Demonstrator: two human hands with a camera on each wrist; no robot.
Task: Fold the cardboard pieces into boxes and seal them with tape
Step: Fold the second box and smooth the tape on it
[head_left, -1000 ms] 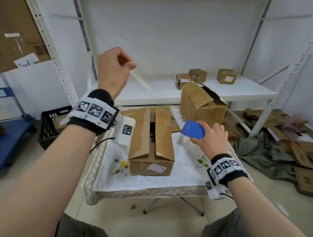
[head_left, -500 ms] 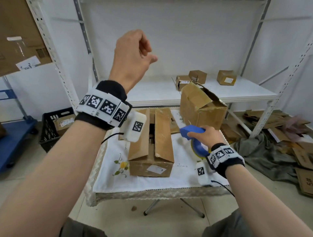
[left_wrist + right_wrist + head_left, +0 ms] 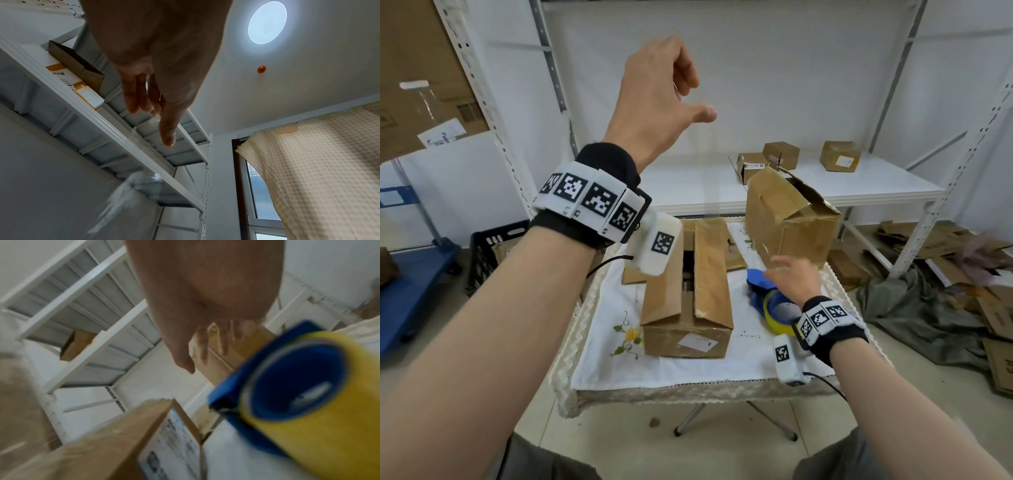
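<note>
The tape roll (image 3: pixel 777 308) has just been put down on the desk (image 3: pixel 722 370) by the right hand (image 3: pixel 792 279), fingers now released, while the left hand (image 3: pixel 654 99) is held up loosely curled and empty, so the box (image 3: pixel 688 301) can be folded shut.

Two boxes and a tape dispenser on the bench, with a shelf behind.

A box (image 3: pixel 688 291) lies in the middle of the bench (image 3: pixel 599 342), its top flaps parted. To its right lies the tape dispenser (image 3: pixel 774 305), and behind that, at the bench's far right corner, stands a second box (image 3: pixel 787 222) with raised flaps. The right hand (image 3: pixel 794 277) is over the dispenser, between the two boxes; the left hand (image 3: pixel 654 99) is raised well above the bench, left of centre. Behind the bench runs a shelf (image 3: pixel 876 186) bearing three small boxes (image 3: pixel 780 156) near its right half. A crate (image 3: pixel 493 246) sits on the floor left of the bench; flat cardboard (image 3: pixel 969 260) lies on the floor to the right.
</note>
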